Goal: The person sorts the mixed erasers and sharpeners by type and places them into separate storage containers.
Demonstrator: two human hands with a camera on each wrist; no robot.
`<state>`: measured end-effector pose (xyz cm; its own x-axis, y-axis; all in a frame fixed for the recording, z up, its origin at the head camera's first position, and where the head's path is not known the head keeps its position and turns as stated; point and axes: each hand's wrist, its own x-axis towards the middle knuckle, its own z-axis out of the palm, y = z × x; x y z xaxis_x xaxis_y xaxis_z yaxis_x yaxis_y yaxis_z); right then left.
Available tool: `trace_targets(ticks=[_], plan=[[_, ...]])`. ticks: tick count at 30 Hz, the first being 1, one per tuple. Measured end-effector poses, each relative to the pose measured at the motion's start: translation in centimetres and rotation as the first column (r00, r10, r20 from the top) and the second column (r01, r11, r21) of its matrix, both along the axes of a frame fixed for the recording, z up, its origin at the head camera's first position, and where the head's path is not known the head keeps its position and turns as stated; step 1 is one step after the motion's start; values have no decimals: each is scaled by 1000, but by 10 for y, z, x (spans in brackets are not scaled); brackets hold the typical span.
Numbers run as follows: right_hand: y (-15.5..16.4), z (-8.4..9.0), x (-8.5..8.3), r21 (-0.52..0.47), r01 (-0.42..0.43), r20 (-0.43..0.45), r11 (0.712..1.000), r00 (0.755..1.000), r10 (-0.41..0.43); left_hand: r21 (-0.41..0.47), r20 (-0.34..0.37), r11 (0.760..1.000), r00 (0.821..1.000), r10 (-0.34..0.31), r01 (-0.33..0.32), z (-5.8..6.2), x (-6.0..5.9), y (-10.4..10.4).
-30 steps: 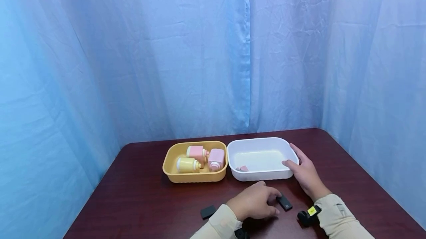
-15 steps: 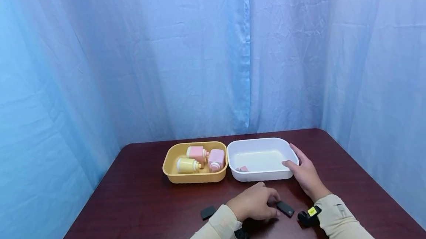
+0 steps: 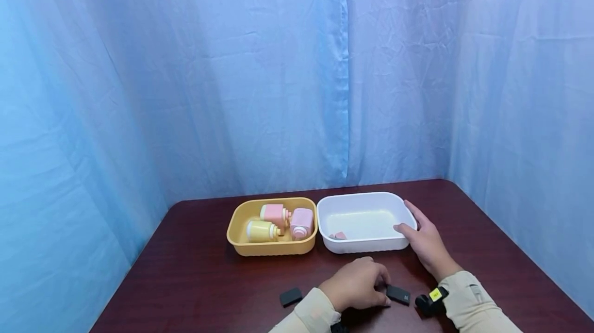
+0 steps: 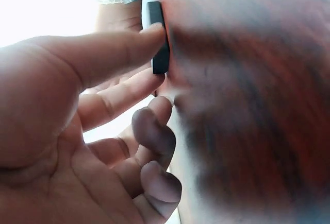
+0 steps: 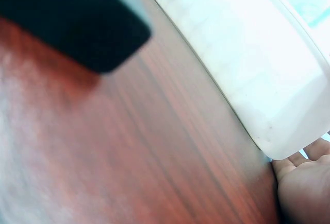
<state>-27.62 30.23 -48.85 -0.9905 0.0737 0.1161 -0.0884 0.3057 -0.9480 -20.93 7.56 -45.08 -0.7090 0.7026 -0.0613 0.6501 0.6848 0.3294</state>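
Observation:
My left hand (image 3: 384, 289) lies low on the dark wooden table (image 3: 195, 281), knuckles up. Its thumb and forefinger pinch the near end of a small black block (image 3: 398, 295) that lies flat on the wood. The left wrist view shows the same black block (image 4: 159, 38) between the thumb tip and forefinger tip, with the other fingers (image 4: 154, 131) curled. My right hand (image 3: 410, 222) rests against the right corner of a white tub (image 3: 366, 198), thumb on its rim and fingers straight along its side. The right wrist view shows the white tub (image 5: 247, 64) close up.
A yellow tub (image 3: 236, 240) left of the white one holds two pink bottles and a yellow one. Small pink pieces (image 3: 339, 235) lie in the white tub. A second black block (image 3: 291, 297) sits left of my left arm. Blue curtains close in the back and sides.
My left hand has drawn back toward me, dragging the black block nearer and turning it flatter to the table edge. The right hand has stayed on the white tub.

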Motion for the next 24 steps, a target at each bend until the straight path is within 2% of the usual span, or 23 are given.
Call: trace_targets(ticks=[4, 12, 24], plan=[[0, 0, -1, -5, -4, 4, 1000, 1000, 4, 7, -24, 999, 999, 47, -47, -1, 2, 1], [0, -1, -3, 23, 0, 24, 1000, 1000, -1, -5, -15, 989, 989, 145, -145, 1, 1, 1], [1, -2, -4, 41, 13, 41, 999, 999, -15, 37, 2, 981, 982, 190, -189, 6, -2, -3]])
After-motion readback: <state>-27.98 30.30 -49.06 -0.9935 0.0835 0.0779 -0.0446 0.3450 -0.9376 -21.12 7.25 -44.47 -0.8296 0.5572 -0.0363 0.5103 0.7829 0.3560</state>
